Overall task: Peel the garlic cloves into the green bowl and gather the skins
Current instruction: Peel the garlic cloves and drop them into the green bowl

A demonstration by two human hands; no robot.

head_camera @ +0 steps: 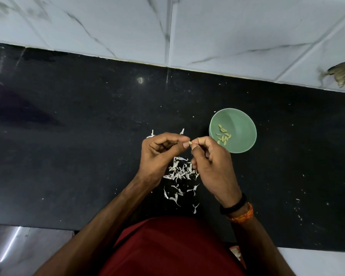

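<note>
pale garlic clove [190, 144] pinched between left hand [159, 154] and right hand [212, 166] fingers.

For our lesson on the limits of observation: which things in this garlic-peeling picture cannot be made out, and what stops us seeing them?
Head view only:
- Garlic clove: mostly hidden by the fingers of the left hand and right hand; how much is peeled is unclear.
- Peeled cloves in the green bowl: too small and overlapping to count.
- Brown object on the wall: blurred, cut off by the right edge.
</note>
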